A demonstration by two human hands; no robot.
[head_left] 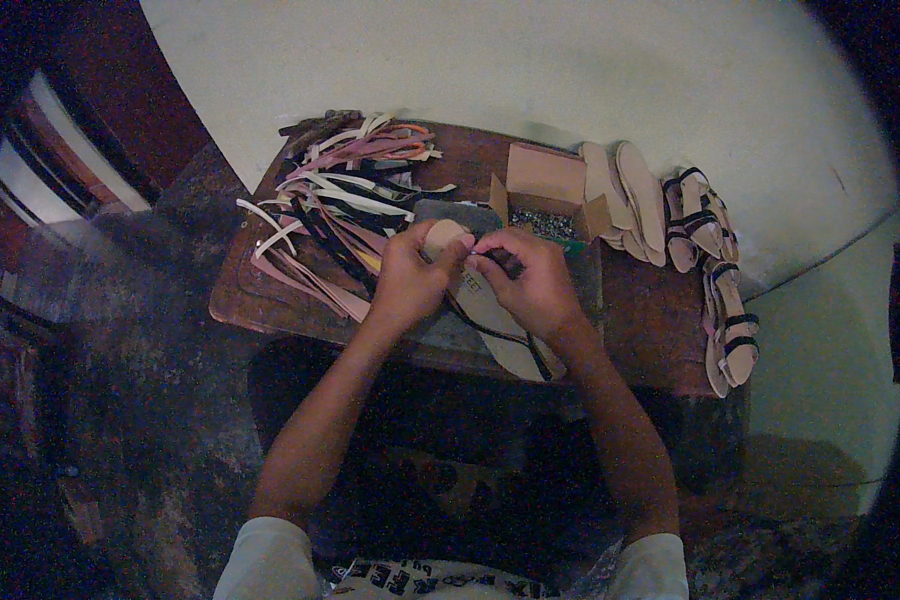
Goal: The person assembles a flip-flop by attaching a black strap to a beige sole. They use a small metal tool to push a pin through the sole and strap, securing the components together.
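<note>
A beige sandal sole (511, 353) with a thin black strap (482, 326) slants over the table's front edge. Its rounded far end sticks up between my hands. My left hand (413, 273) is closed around that end, the thumb pressed on the sole's top. Against the sole's edge, the fingertips of my right hand (533, 282) are pinched together right beside my left thumb. Whatever small thing they hold is too small and dark to make out. A grey block or pad (457, 213) lies just beyond my hands.
Strap strips (345, 190) in white, black and pink are heaped on the left of the wooden table (650, 345). An opened cardboard box (547, 172) of small metal pieces stands behind my right hand. Bare soles (638, 195) and strapped sandals (738, 345) line the right side.
</note>
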